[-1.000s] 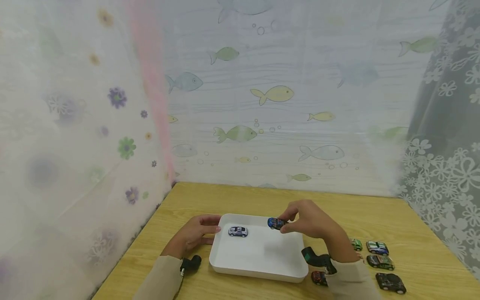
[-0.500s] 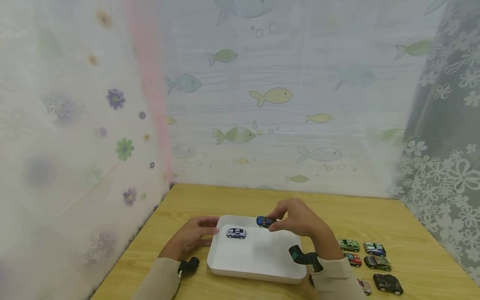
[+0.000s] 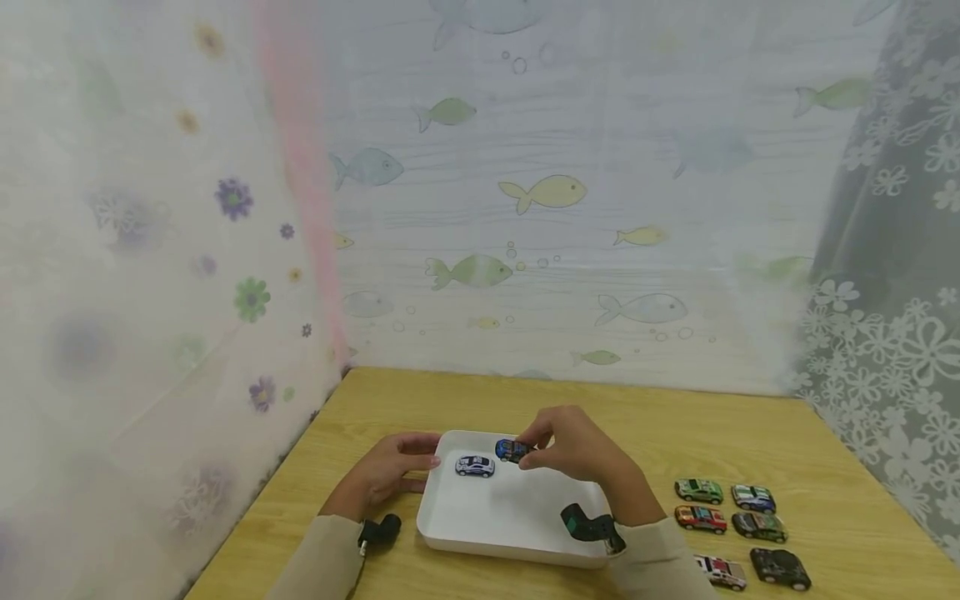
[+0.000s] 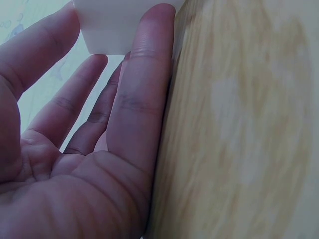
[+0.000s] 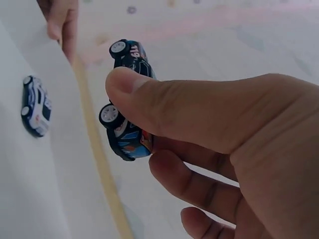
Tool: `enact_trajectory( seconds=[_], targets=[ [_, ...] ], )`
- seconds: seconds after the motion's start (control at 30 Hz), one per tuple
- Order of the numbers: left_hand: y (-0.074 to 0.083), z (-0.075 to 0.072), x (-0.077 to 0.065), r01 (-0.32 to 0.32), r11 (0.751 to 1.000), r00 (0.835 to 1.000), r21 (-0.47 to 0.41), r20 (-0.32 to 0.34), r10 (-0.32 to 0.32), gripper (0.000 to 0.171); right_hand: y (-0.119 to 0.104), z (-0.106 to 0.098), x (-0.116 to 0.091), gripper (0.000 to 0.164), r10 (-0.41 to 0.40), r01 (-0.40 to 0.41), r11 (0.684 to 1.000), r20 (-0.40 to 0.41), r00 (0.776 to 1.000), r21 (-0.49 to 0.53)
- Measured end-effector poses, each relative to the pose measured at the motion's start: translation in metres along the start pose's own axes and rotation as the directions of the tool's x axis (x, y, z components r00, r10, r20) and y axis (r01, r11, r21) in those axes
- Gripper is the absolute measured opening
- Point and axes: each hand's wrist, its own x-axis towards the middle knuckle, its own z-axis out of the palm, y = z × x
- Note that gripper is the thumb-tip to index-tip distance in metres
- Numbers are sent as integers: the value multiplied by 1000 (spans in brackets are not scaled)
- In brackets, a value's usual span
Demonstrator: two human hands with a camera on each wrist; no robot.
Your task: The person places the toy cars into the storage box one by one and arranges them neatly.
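Note:
My right hand (image 3: pixel 573 446) pinches a blue and black toy car (image 5: pixel 127 134) between thumb and fingers. In the head view that car overlaps the back part of a white tray (image 3: pixel 517 546), just right of a white and dark blue toy car (image 3: pixel 475 466) standing in it. The right wrist view shows the held car side-on, wheels toward the tray, a number on its body. My left hand (image 3: pixel 386 471) lies at the tray's left side, its thumb at the rim. Seen from the left wrist, its fingers (image 4: pixel 142 89) reach fairly straight against the tray's outer wall.
Several toy cars stand on the wooden table right of the tray, among them a green one (image 3: pixel 699 491), a red one (image 3: pixel 701 518) and a black one (image 3: pixel 780 568). Patterned curtains (image 3: pixel 480 208) hang behind the table and along its sides.
My right hand has carried the blue and black car leftward over the tray, toward the white car. Its arm now uncovers more cars on the right. The left hand stays at the tray.

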Motion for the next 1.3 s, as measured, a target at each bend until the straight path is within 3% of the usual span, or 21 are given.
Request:
enact_trajectory(
  seconds=[0.57, 0.73, 0.97, 1.3],
  targets=[
    [5, 2, -2, 1, 1000, 1000, 0, -3, -1, 57, -7, 34, 11, 22, 68, -67, 987, 0, 998, -143],
    [3, 1, -2, -5, 1000, 1000, -5, 5, 5, 58, -10, 44, 14, 21, 103, -98, 984, 21, 994, -152],
    [2, 1, -3, -16, 1000, 1000, -3, 10, 16, 61, -10, 58, 18, 22, 82, -74, 984, 42, 996, -163],
    [3, 1, -3, -13, 1000, 1000, -9, 10, 13, 62, -16, 68, 19, 19, 149, -141, 983, 65, 987, -119]
  ],
)
